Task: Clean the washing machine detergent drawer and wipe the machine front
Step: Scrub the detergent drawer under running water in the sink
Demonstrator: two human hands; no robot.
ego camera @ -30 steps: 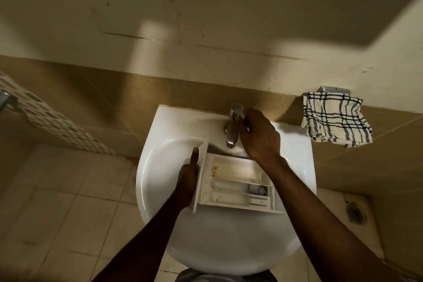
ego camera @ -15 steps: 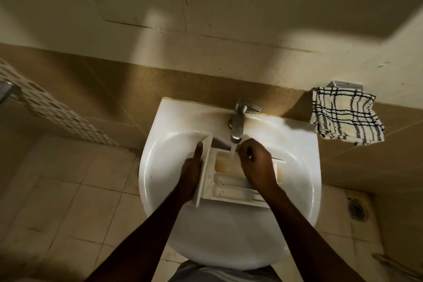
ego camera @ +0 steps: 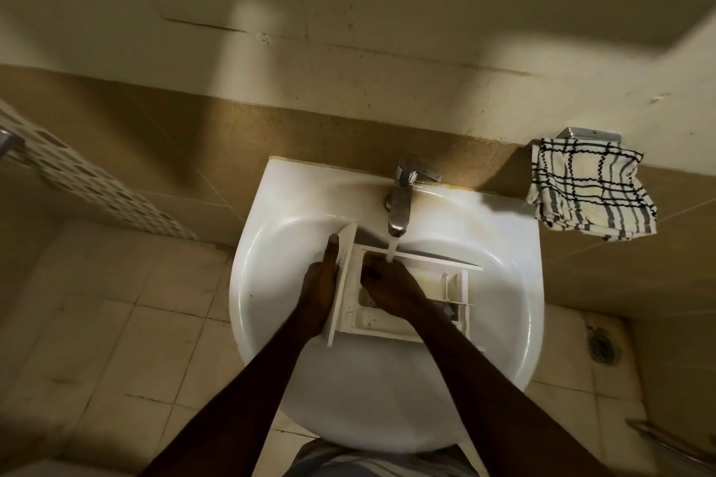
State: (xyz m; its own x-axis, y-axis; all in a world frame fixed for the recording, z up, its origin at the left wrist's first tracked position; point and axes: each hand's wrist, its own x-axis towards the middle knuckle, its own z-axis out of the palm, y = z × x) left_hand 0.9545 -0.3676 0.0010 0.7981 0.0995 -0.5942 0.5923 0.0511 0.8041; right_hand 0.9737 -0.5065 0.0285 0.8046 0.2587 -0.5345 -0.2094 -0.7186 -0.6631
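A white plastic detergent drawer (ego camera: pixel 445 283) with stained compartments lies across the white sink (ego camera: pixel 387 399), its front panel to the left. My left hand (ego camera: pixel 319 285) grips that front panel, thumb pointing up along it. My right hand (ego camera: pixel 385 283) rests inside the drawer's left compartment, fingers down in it under the stream of water (ego camera: pixel 391 250) running from the chrome tap (ego camera: pixel 401 201). Whether the right hand holds anything is hidden.
A checked black-and-cream cloth (ego camera: pixel 589 190) hangs from a metal holder on the wall to the right of the sink. A floor drain (ego camera: pixel 600 347) sits in the tiles at the right. Tiled floor lies to the left of the sink.
My right hand left the tap lever and moved down into the drawer. Water now runs from the tap onto the drawer. My left hand keeps its hold.
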